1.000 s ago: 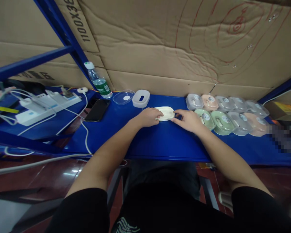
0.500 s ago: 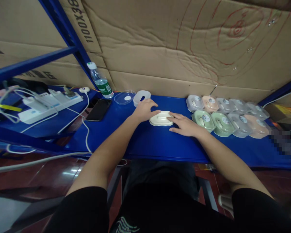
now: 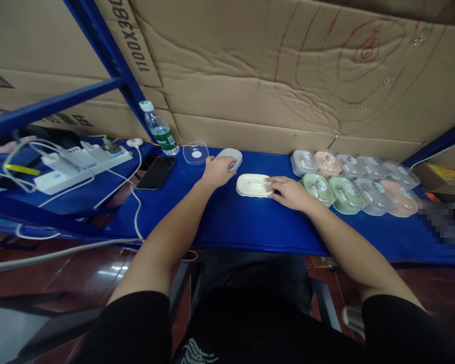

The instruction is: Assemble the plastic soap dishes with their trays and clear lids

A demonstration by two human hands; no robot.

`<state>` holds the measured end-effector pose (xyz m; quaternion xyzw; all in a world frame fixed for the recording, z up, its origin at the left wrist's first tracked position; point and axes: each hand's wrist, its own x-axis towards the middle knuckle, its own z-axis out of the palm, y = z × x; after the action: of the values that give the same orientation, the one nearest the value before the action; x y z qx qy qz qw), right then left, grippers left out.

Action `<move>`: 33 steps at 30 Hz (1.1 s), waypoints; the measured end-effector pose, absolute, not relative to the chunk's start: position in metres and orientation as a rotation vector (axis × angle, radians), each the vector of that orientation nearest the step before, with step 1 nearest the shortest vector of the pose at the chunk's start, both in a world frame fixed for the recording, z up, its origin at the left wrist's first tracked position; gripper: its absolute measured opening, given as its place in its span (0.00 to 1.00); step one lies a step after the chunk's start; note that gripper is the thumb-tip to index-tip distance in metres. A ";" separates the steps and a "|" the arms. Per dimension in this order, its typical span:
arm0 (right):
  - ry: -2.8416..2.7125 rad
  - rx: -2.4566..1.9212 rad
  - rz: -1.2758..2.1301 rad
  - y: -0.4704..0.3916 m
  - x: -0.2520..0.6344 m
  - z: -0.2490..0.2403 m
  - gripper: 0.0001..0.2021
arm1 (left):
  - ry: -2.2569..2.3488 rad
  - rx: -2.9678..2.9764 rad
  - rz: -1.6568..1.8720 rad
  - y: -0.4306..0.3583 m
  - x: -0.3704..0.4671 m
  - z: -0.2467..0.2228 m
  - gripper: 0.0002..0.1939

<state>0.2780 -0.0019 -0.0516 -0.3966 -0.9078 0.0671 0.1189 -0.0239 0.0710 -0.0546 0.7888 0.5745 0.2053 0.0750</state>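
My left hand (image 3: 218,173) is closed on the near side of a whitish oval plastic piece (image 3: 232,154), its fingertips at the opening in the middle. To the right of it lies a shallow cream-coloured oblong dish (image 3: 252,185) on the blue table. My right hand (image 3: 289,192) grips the dish's right end, thumb and fingers at the rim. Beyond my left hand is a clear plastic lid (image 3: 195,153) with a round white sticker. The underside of the whitish piece is hidden.
Several lidded boxes in grey, peach and green (image 3: 349,193) stand in two rows at the right. At the left are a black phone (image 3: 156,172), a water bottle (image 3: 161,132) and a white power strip (image 3: 83,167) with cables. A cardboard wall (image 3: 227,91) rises behind the table.
My left hand has left the cream dish, moved left and back, and closed on the whitish oval piece. My right hand's fingers have drawn together at the dish's right end.
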 end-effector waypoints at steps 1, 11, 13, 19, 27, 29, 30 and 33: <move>-2.650 -1.146 0.205 -0.002 0.278 -0.051 0.08 | 1.677 2.380 0.637 0.071 -0.023 -0.055 0.20; -2.568 -1.203 0.293 -0.008 0.274 -0.042 0.13 | 1.385 2.256 1.127 0.075 -0.024 -0.058 0.16; -2.554 -1.213 0.305 -0.008 0.274 -0.041 0.15 | 1.381 2.200 1.195 0.076 -0.024 -0.058 0.15; -2.567 -1.146 0.315 -0.007 0.273 -0.046 0.15 | 1.284 2.102 1.269 0.076 -0.021 -0.057 0.15; -2.076 -1.499 0.048 -0.004 0.281 -0.041 0.35 | 1.109 2.078 1.280 0.065 -0.011 -0.052 0.14; -2.074 -1.457 0.062 -0.004 0.282 -0.041 0.41 | 1.014 2.107 1.253 0.058 -0.008 -0.047 0.13; -2.098 -1.431 0.077 -0.004 0.281 -0.042 0.42 | 0.977 2.124 1.224 0.055 -0.007 -0.045 0.12; -2.195 -1.359 0.146 -0.006 0.279 -0.045 0.36 | 0.914 2.167 1.098 0.047 -0.006 -0.038 0.10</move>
<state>0.2787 -0.0062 -0.0451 -0.5055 -0.8163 0.0545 0.2743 -0.0056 0.0467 -0.0375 0.8039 0.3390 0.4075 0.2698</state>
